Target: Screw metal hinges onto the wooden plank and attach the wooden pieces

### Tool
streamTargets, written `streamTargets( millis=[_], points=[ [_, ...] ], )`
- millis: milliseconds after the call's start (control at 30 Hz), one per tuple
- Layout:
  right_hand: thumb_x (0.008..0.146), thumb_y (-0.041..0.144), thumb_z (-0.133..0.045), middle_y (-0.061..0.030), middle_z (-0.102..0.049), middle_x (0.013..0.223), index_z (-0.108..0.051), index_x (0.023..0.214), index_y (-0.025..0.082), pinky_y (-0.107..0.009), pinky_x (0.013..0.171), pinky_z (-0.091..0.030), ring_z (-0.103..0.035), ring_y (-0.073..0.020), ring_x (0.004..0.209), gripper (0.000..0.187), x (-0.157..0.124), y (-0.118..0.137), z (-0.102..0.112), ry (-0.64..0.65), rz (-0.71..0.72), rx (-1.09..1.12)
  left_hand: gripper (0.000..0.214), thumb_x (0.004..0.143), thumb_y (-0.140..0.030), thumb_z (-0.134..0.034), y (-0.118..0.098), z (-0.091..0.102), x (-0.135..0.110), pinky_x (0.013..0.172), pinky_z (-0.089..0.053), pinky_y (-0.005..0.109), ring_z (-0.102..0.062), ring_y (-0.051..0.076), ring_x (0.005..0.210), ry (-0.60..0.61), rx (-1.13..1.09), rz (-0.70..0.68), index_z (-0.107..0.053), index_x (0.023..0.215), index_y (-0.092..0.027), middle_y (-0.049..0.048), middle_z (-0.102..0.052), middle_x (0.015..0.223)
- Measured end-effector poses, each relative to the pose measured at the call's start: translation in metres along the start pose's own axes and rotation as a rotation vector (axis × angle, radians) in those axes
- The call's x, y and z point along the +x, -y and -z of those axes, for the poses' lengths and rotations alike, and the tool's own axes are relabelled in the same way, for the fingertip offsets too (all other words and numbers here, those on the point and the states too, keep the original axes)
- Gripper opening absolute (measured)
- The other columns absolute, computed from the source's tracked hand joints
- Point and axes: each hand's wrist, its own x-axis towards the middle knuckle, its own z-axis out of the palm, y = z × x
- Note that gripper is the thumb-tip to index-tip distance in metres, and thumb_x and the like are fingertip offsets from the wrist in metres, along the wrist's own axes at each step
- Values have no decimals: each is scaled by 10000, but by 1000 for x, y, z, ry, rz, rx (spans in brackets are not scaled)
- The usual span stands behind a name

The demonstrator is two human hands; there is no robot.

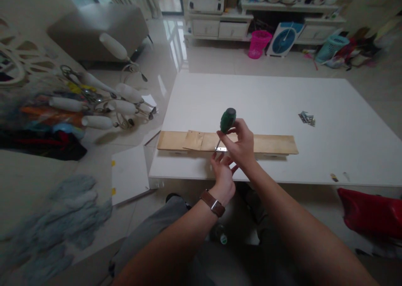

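My right hand (240, 141) is closed round a screwdriver (228, 120) with a green handle and a dark end cap. The screwdriver stands tilted, its shaft reaching down to a small metal bracket (221, 149) at the near edge of a long wooden board (273, 144). My left hand (223, 173), below a brown watch strap, has its fingertips against the bracket from the near side. Any screw under the tip is too small to make out. A short wooden piece (194, 140) lies across the board left of my hands.
The board rests on a large white panel (266, 101). A small pile of metal hardware (307, 118) lies to the right, with little bits (334, 177) near the front edge. A lamp with several white shades (125, 93) is at left, a red stool-like object (370, 215) at right.
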Motion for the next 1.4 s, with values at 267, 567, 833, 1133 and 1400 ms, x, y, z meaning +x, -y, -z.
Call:
streamTargets(
  millis=[267,567,833,1133,1400],
  points=[
    [818,222,-787,29,-739,984,-613,1118,292,-302,664,-588,-747,-174,917,354,-2,-6,-4,25,-77,142,558,850,-105,-670,-4,-2,2,705,-548,218,-655,108,814,-18,-36,-1,-398,1291,-311,6,-646,1098],
    [864,225,-679,-10,-755,1047,-604,1214,295,-351,739,-615,-748,-201,991,365,-1,4,-1,83,-73,140,538,784,-106,-727,1,-2,5,755,-533,259,-653,124,829,-27,-56,-42,-431,1190,-298,-9,-643,1047],
    [854,187,-680,-11,-750,1049,-616,1179,281,-344,733,-609,-746,-198,992,344,0,5,2,79,-58,167,520,802,-41,-660,-2,-3,5,719,-519,256,-661,129,824,-47,-38,-38,-423,1191,-291,-1,-647,1054],
    [855,245,-734,5,-747,1032,-536,1139,306,-324,698,-606,-763,-184,945,352,0,6,-1,63,-131,243,460,833,-51,-638,1,-3,7,675,-484,245,-642,112,743,-124,9,-52,-395,1147,-283,-14,-642,1024],
    [875,240,-695,-11,-733,1063,-570,1250,323,-354,759,-615,-737,-202,1004,403,-3,6,-3,55,-112,225,231,885,-124,-608,1,-2,8,656,-440,255,-631,116,717,-90,15,-30,-488,1047,-237,-15,-613,924]
  ],
)
